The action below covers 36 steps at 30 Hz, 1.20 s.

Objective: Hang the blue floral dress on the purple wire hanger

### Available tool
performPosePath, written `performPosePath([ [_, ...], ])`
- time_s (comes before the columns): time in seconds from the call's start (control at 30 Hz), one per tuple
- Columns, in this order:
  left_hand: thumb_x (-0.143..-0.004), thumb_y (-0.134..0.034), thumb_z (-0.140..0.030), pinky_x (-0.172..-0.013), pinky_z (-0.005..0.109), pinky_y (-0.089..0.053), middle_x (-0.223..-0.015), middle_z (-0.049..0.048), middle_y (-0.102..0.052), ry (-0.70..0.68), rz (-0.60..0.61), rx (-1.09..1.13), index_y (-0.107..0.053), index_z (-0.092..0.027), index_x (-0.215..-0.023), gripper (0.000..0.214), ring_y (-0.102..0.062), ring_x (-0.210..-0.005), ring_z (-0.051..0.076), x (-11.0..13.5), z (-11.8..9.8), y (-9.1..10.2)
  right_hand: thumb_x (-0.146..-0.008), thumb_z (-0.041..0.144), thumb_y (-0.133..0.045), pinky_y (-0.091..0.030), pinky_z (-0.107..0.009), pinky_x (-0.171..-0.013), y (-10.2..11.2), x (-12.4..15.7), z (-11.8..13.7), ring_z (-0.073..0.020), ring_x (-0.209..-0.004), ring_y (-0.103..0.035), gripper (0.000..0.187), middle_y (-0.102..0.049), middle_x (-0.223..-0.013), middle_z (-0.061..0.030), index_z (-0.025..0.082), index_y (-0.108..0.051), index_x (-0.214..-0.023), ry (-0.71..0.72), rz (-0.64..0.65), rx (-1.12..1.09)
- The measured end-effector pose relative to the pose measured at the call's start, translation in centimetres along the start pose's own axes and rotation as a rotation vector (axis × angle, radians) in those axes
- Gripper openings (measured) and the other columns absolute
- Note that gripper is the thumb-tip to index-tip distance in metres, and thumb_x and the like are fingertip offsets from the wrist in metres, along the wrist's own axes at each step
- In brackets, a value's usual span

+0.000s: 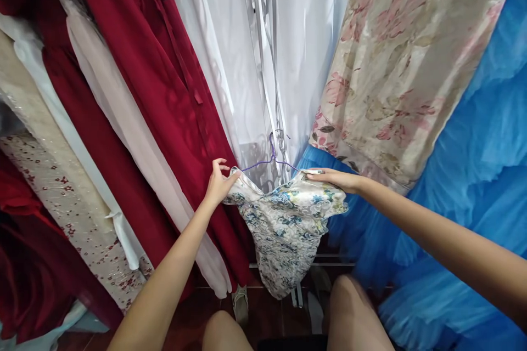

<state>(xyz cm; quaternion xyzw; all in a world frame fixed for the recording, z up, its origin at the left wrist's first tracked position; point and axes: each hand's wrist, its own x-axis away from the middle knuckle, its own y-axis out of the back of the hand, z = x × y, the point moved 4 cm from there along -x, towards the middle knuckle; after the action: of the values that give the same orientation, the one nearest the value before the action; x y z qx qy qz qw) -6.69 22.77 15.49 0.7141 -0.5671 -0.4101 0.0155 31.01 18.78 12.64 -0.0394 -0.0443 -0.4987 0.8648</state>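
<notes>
A small white dress (288, 230) with blue, green and yellow flowers hangs on a thin purple hanger (272, 158) in front of me. Its left shoulder is pinched between the thumb and fingers of my left hand (220, 181). My right hand (335, 178) grips the other shoulder, thumb on the cloth and fingers partly hidden behind it. The neckline dips between my hands, baring the middle of the hanger. The hanger's hook points up, and whether it hangs from anything I cannot tell.
Long dark red gowns (144, 93) and a pale pink cloth (123, 120) hang at left. White fabric (300, 38) hangs behind the hanger. To the right are a beige floral dress (395, 71) and blue tulle (465, 175). A shoe (240, 304) stands on the reddish floor.
</notes>
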Motion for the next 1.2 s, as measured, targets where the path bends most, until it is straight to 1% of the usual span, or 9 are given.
performPosePath([
  [0.17, -0.089, -0.058, -0.05, -0.061, 0.025, -0.042, -0.073, 0.0007, -0.06, -0.085, 0.014, -0.021, -0.061, -0.017, -0.083, 0.033, -0.053, -0.062, 0.014, 0.7, -2.0, 0.5, -0.09, 0.055, -0.062, -0.057, -0.036, -0.095, 1.0, 2.9, -3.3, -0.0249, -0.104, -0.072, 0.041, -0.076, -0.112, -0.0082, 0.02, -0.073, -0.109, -0.082, 0.009, -0.067],
  [0.37, -0.099, -0.043, -0.044, -0.097, 0.031, -0.043, -0.115, 0.006, -0.07, -0.287, 0.355, 0.018, -0.068, -0.019, -0.115, 0.039, -0.062, -0.109, 0.024, 1.5, -7.1, -1.1, -0.087, 0.054, -0.067, -0.062, -0.035, -0.078, 0.8, 5.8, -5.2, -0.0262, -0.082, -0.076, 0.043, -0.079, -0.097, -0.0113, 0.016, -0.074, -0.106, -0.015, -0.186, -0.135],
  [0.5, -0.095, -0.048, -0.045, -0.081, 0.027, -0.045, -0.098, 0.0033, -0.072, -0.29, 0.4, -0.059, -0.069, -0.018, -0.106, 0.036, -0.063, -0.09, 0.021, 1.4, -8.1, -2.1, -0.082, 0.053, -0.072, -0.061, -0.034, -0.068, 1.7, 6.6, -3.0, -0.0252, -0.072, -0.075, 0.044, -0.08, -0.092, -0.0087, 0.018, -0.074, -0.108, 0.128, -0.383, -0.121],
  [0.7, -0.087, -0.057, -0.046, -0.058, 0.024, -0.031, -0.059, -0.0028, -0.052, -0.178, 0.126, -0.134, -0.058, -0.017, -0.064, 0.037, -0.046, -0.06, 0.013, -0.4, -6.6, -2.4, -0.083, 0.055, -0.069, -0.058, -0.033, -0.072, 0.1, 6.1, 4.3, -0.0231, -0.076, -0.072, 0.042, -0.078, -0.087, -0.0054, 0.019, -0.076, -0.104, 0.36, -0.459, -0.007],
  [0.8, -0.086, -0.055, -0.054, -0.054, 0.026, -0.026, -0.052, -0.003, -0.042, -0.125, -0.036, -0.091, -0.046, -0.019, -0.055, 0.047, -0.039, -0.055, 0.013, -0.2, -6.0, -2.1, -0.086, 0.052, -0.068, -0.056, -0.031, -0.079, -5.7, 7.2, 6.1, -0.0216, -0.086, -0.07, 0.042, -0.076, -0.097, -0.0052, 0.019, -0.074, -0.11, 0.486, -0.227, 0.25],
  [0.9, -0.096, -0.027, -0.063, -0.05, 0.027, -0.025, -0.051, -0.0025, -0.033, -0.042, -0.186, 0.055, -0.031, -0.023, -0.055, 0.057, -0.033, -0.05, 0.013, 0.9, -5.8, -1.8, -0.078, 0.043, -0.08, -0.055, -0.033, -0.088, -12.8, 10.1, 5.3, -0.023, -0.097, -0.069, 0.061, -0.073, -0.112, -0.0065, 0.021, -0.063, -0.132, 0.537, 0.263, 0.467],
  [0.97, -0.097, -0.009, -0.063, -0.048, 0.028, -0.025, -0.051, -0.0027, -0.026, 0.029, -0.281, 0.279, -0.022, -0.024, -0.056, 0.058, -0.028, -0.047, 0.013, 1.7, -6.1, -1.6, -0.08, 0.04, -0.078, -0.053, -0.038, -0.095, -15.0, 11.8, 4.5, -0.0254, -0.107, -0.067, 0.067, -0.07, -0.121, -0.0085, 0.025, -0.055, -0.141, 0.565, 0.386, 0.558],
  [1.03, -0.096, -0.003, -0.063, -0.047, 0.028, -0.028, -0.051, -0.0031, -0.021, 0.072, -0.253, 0.508, -0.016, -0.024, -0.057, 0.057, -0.024, -0.046, 0.013, 2.2, -7.5, -2.0, -0.086, 0.038, -0.073, -0.049, -0.044, -0.103, -15.2, 12.2, 4.1, -0.028, -0.119, -0.062, 0.067, -0.064, -0.132, -0.0099, 0.029, -0.048, -0.147, 0.637, 0.289, 0.711],
  [1.2, -0.097, -0.011, -0.063, -0.052, 0.03, -0.04, -0.053, -0.0038, -0.016, 0.13, 0.156, 0.688, -0.013, -0.024, -0.061, 0.053, -0.026, -0.047, 0.013, 5.0, -14.8, -5.1, -0.078, 0.031, -0.077, -0.029, -0.059, -0.118, -13.0, 9.5, 3.1, -0.0375, -0.145, -0.031, 0.101, -0.032, -0.159, -0.0164, 0.023, -0.017, -0.159, 0.821, -0.223, 1.161],
])
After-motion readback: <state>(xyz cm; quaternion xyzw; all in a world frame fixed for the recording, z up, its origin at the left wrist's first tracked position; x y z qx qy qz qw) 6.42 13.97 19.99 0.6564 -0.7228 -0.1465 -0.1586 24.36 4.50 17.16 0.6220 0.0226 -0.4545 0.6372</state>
